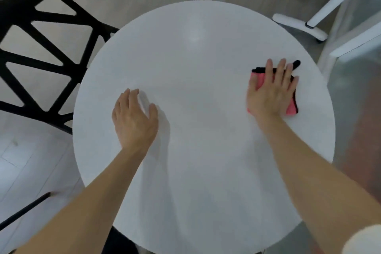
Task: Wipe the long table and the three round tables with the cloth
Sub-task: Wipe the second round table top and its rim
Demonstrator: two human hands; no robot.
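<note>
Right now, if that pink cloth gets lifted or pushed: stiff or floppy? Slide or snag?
Probably floppy: the pink, black-edged cloth lies folded flat under the right hand, so it would likely droop when lifted. Likely light: a flat hand alone presses it. It should slide easily, since the round white table looks smooth and glossy.

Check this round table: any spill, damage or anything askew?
Nothing stands out. The white round table shows no spill or mark, only a light reflection. The right hand presses the pink cloth flat near the right edge; the left hand rests on the top. The black chair stands upright beside it.
</note>
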